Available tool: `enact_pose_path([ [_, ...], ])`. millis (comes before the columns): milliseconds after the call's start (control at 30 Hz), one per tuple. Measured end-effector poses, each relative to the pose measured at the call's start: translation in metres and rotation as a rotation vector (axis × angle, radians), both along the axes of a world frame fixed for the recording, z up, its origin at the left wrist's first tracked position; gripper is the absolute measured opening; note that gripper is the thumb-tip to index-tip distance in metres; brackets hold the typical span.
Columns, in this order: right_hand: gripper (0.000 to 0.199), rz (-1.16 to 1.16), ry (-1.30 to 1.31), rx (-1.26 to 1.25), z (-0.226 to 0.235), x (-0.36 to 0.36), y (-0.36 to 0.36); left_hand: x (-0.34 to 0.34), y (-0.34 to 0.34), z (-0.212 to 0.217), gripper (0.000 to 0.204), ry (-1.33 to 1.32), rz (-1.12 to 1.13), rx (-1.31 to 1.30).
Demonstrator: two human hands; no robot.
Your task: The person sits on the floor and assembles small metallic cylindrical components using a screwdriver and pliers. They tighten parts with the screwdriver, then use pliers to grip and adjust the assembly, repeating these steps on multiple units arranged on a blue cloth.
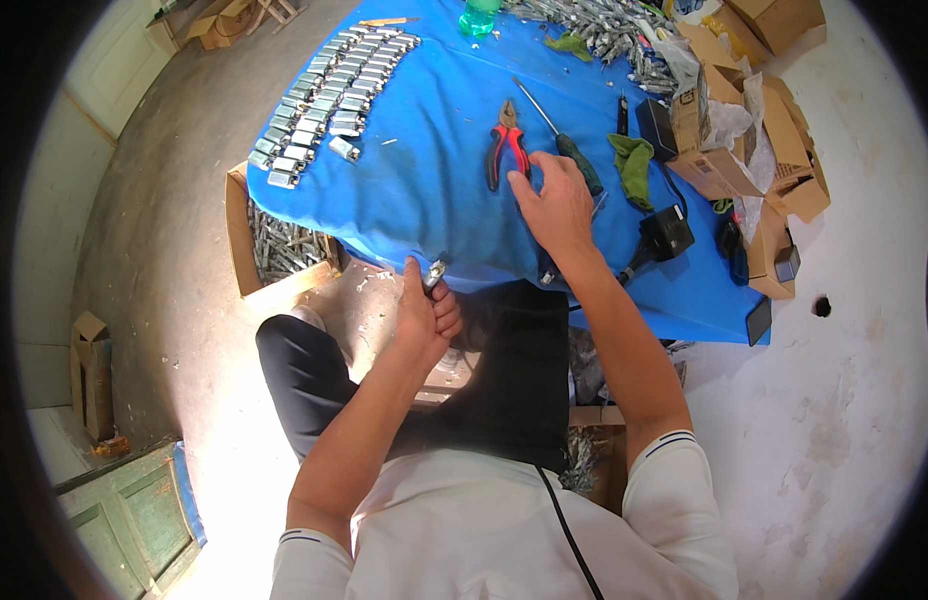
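My left hand (424,315) is closed around a small silver metal piece (435,272), whose end pokes out above the fingers, just off the near edge of the table. The rest of that piece is hidden in the palm. Over the table my right hand (561,205) reaches forward, thumb and fingers apart, by the red-and-black handles of the pliers (506,142). Whether the fingertips touch the handles I cannot tell. Just beyond the knuckles lies a screwdriver (574,150) with a dark green handle, its shaft pointing away to the left.
Several silver metal pieces (334,92) stand in rows on the blue cloth (434,190). A box (242,235) of metal parts sits left of the table. At the right are a green cloth (632,170), a black corded device (667,233), and cardboard boxes (784,150); a metal heap (604,35) lies behind.
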State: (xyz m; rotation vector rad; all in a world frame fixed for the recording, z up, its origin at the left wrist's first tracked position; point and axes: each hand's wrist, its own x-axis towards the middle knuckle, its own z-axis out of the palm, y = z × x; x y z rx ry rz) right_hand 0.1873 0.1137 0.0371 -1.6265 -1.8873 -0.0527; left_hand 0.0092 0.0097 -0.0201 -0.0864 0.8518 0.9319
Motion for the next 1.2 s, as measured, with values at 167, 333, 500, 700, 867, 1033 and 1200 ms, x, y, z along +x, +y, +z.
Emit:
enact_pose_path([
  [167, 0.045, -0.08, -0.08, -0.136, -0.002, -0.006, 0.012, 0.0, 0.0, -0.002, 0.06, -0.027, -0.022, 0.01],
  [333, 0.05, -0.083, -0.06, -0.101, -0.003, -0.007, 0.02, 0.002, 0.002, -0.001, 0.059, -0.059, -0.027, 0.024],
  [500, 0.056, -0.073, -0.078, -0.142, -0.005, -0.008, 0.019, 0.002, 0.002, -0.002, 0.058, -0.056, -0.033, 0.046],
  [700, 0.051, -0.087, -0.084, -0.217, -0.004, -0.015, 0.028, 0.006, 0.003, -0.002, 0.055, -0.031, -0.013, 0.059],
  [867, 0.044, -0.086, -0.111, -0.265, -0.006, -0.009, 0.035, 0.007, 0.007, 0.006, 0.053, -0.041, 0.028, -0.004],
  [1033, 0.044, -0.137, -0.073, -0.31, -0.004, -0.012, 0.035, 0.006, 0.007, 0.002, 0.055, -0.062, 0.038, 0.004],
  [1200, 0.037, -0.171, -0.071, -0.062, 0.003, -0.005, 0.034, 0.009, 0.007, 0.009, 0.052, -0.056, 0.042, 0.015],
])
